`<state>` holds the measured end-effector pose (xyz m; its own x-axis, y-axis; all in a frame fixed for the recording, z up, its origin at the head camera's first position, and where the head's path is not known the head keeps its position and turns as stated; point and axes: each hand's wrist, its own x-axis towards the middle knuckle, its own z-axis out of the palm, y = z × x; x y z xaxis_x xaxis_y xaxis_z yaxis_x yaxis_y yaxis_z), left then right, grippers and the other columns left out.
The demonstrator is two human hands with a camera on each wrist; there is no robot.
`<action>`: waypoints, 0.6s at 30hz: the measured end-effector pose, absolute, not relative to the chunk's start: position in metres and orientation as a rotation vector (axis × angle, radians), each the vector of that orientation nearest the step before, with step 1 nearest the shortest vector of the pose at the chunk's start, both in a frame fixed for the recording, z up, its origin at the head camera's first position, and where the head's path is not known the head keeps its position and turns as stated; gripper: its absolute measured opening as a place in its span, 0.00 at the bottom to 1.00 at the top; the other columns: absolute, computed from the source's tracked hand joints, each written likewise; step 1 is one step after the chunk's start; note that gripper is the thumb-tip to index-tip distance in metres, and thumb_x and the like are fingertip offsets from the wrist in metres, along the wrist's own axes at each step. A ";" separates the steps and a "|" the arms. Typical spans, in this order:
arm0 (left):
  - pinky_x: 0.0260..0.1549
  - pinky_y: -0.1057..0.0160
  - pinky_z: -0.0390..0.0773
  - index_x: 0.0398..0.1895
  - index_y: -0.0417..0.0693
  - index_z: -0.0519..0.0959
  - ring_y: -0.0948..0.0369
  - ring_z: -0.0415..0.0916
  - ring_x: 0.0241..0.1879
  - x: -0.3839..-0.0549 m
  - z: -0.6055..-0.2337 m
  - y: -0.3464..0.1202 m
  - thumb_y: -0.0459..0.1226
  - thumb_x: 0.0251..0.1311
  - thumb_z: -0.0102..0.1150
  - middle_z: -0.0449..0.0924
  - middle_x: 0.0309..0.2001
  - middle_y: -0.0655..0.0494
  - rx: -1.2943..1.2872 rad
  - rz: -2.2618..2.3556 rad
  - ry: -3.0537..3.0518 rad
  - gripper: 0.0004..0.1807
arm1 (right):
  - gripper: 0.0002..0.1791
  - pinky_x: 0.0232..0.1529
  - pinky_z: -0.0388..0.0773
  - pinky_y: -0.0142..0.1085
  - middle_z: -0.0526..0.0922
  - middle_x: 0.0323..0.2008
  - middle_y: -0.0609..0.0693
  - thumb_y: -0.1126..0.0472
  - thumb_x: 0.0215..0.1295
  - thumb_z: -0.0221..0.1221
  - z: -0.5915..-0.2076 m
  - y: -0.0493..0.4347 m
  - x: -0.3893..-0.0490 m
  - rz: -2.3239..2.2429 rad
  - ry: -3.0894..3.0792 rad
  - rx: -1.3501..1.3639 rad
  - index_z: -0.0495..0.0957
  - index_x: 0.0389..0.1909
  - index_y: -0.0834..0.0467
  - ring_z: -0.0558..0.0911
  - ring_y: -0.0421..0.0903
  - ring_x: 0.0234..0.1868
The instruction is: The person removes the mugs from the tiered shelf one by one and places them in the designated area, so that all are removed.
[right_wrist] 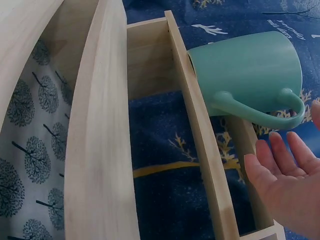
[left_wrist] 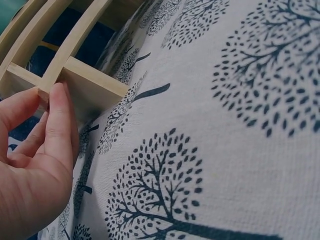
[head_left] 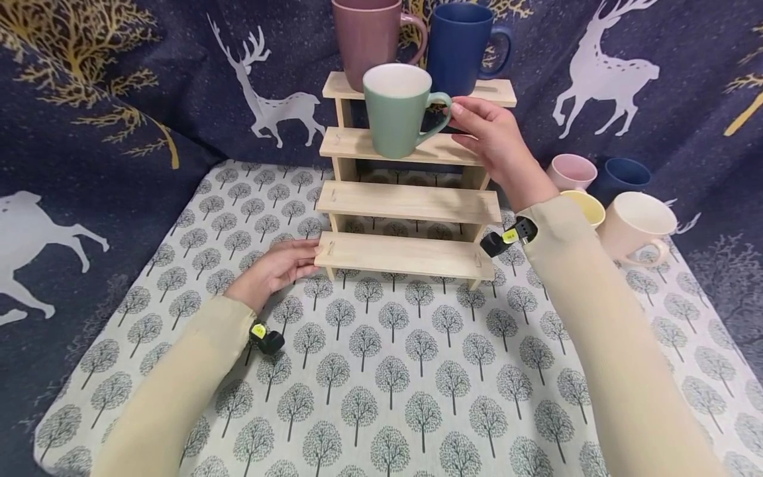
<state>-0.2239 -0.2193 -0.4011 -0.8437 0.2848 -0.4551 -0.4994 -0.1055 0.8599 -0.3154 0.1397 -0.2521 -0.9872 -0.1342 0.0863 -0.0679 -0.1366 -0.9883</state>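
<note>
A green mug (head_left: 393,112) with a white inside stands upright on the second board from the top of a stepped wooden rack (head_left: 408,202). Its handle (right_wrist: 265,119) points toward my right hand (head_left: 491,136). The fingers of that hand are loosely bent beside the handle, and in the right wrist view a small gap shows between them. At the lower left, my left hand (head_left: 283,265) pinches the end of the rack's lowest board, thumb and fingers on either side of it in the left wrist view. A mauve mug (head_left: 366,43) and a navy mug (head_left: 457,50) occupy the top board.
Right of the rack stand a pink mug (head_left: 572,172), a dark blue mug (head_left: 624,177), a yellow mug (head_left: 587,207) and a cream mug (head_left: 638,225). A tree-print cloth (head_left: 390,377) covers the table. Behind hangs a dark blue curtain (head_left: 179,40) with deer.
</note>
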 end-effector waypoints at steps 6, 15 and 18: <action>0.41 0.78 0.89 0.78 0.31 0.49 0.66 0.87 0.33 -0.223 -0.400 -0.219 0.28 0.75 0.49 0.87 0.33 0.59 -0.249 1.995 1.647 0.34 | 0.10 0.73 0.79 0.33 0.86 0.40 0.41 0.64 0.71 0.62 -0.245 0.134 -0.320 -2.308 2.033 -0.226 0.81 0.51 0.58 0.82 0.40 0.54; 0.42 0.78 0.89 0.78 0.31 0.49 0.67 0.87 0.34 -0.225 -0.400 -0.217 0.28 0.75 0.48 0.88 0.34 0.61 -0.234 1.986 1.660 0.33 | 0.07 0.42 0.88 0.21 0.86 0.33 0.43 0.66 0.72 0.60 -0.240 0.129 -0.322 -2.255 2.104 -0.263 0.83 0.47 0.60 0.83 0.37 0.42; 0.42 0.78 0.89 0.78 0.30 0.49 0.67 0.87 0.33 -0.224 -0.400 -0.217 0.28 0.75 0.48 0.88 0.33 0.61 -0.236 1.990 1.657 0.33 | 0.05 0.39 0.88 0.20 0.85 0.31 0.44 0.67 0.73 0.59 -0.239 0.127 -0.322 -2.251 2.103 -0.252 0.83 0.44 0.60 0.82 0.37 0.40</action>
